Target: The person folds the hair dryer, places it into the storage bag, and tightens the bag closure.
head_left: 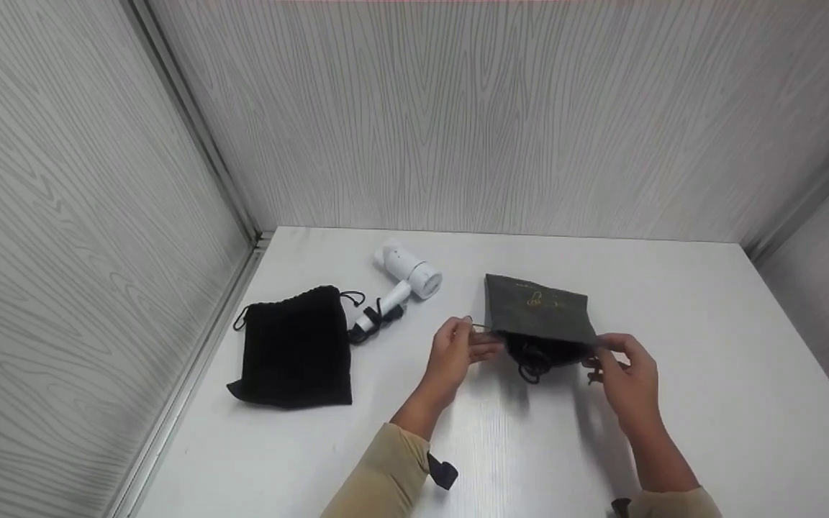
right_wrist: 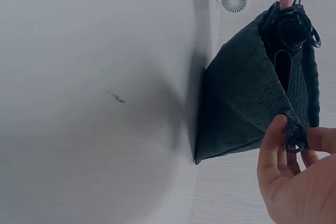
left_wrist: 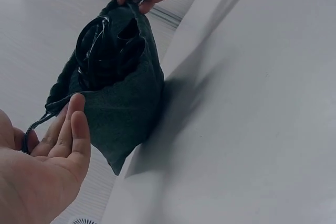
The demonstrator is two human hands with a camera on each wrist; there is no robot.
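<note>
The white counter [head_left: 709, 374] spreads out under and beyond both sets of fingers, walled in by pale wood-grain panels [head_left: 458, 115] on three sides.

A black drawstring pouch [head_left: 296, 349] lies flat well off to the outer side of the left fingers, its cord loops [head_left: 351, 296] showing at the top corners.

The grey pouch [head_left: 538, 311] hangs between the two sets of fingers, lifted off the counter, its open mouth facing the person and its closed end pointing away. A small gold mark [head_left: 538, 302] sits on its upper face. Inside the mouth, black coiled cable [left_wrist: 92, 51] shows, and a loop of it dangles just below the opening.

A white hair dryer [head_left: 409, 277] rests beyond the left fingers, near the black pouch, with its bundled black cord [head_left: 378, 319] beside the handle.

The left hand [head_left: 454, 352] pinches the drawstring at the near left corner of the grey pouch, thumb and fingertips [head_left: 485, 351] closed narrowly on the cord.

The right hand [head_left: 627, 378] does the same at the opposite corner, thumb and forefinger [right_wrist: 273, 140] nipped together on the cord loop [right_wrist: 295, 145] at the pouch rim.

Beige sleeves [head_left: 386, 475] cover both forearms.
</note>
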